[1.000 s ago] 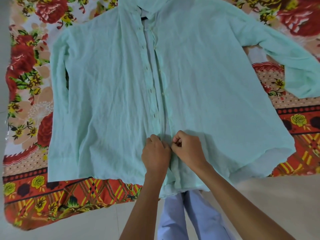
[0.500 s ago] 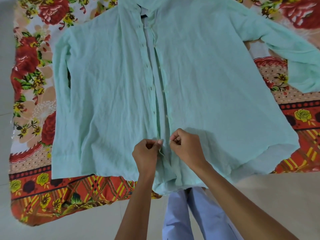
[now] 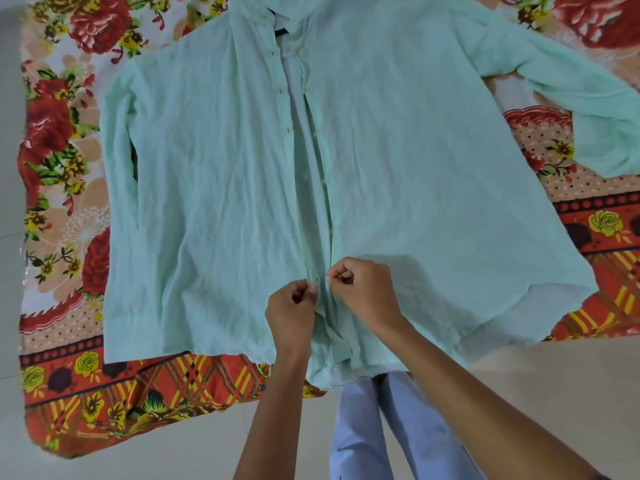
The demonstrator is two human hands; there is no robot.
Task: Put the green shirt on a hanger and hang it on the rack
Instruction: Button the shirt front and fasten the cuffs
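From the head camera, the green shirt (image 3: 214, 174) lies flat on the floral sheet (image 3: 62, 161), its placket running six to twelve. Left hand (image 3: 291, 315) and right hand (image 3: 365, 292) each pinch one placket edge, side by side at the six end.

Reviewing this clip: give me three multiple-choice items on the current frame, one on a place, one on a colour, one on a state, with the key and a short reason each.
1. Where does the green shirt lie?
A. On a rack
B. Spread on the floral cloth
C. Folded in a basket

2. What colour are the trousers below the shirt's hem?
A. Pale blue
B. Black
C. Red

3. What is the state of the shirt's front?
A. Buttoned to the top
B. Zipped
C. Open, an edge pinched by each hand

Key: 1 B, it lies flat on the cloth. 2 A, they look pale blue. 3 C, the left hand and right hand each pinch one edge near the hem.
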